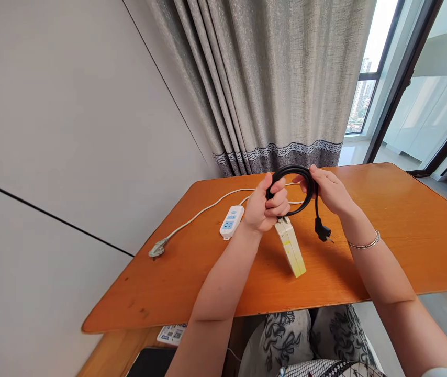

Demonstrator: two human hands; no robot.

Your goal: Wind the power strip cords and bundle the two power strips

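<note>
Black cord [291, 169] stayed a round loop above the table [404, 220] because the left hand [265, 209] had its grip clenched round it at 9 o'clock and the right hand [331, 191] pinched it at 3 o'clock. Its plug [323, 230] hung loose at 5 o'clock.

Above the middle of the table [404, 235], side by side: left hand [265, 207] and right hand [331, 191], both wrapped around a looped cord [292, 169]. Under the right hand, hanging off the loop, just above the table: a cord plug [323, 230]. Under the left hand, reaching down to the table and toward the near edge: a long power strip [292, 248]. Left of the left hand, flat on the table: a small power strip [232, 221]. Running left from it over the table: a thin cord [203, 210], with an end plug [158, 248] near the left edge. Behind the table: a curtain [278, 78]. Left of it all: a wall [51, 131]. Right of the curtain: a window [365, 94]. Below the near edge: a lap [298, 335], and left of it a paper sheet [172, 333].
</note>
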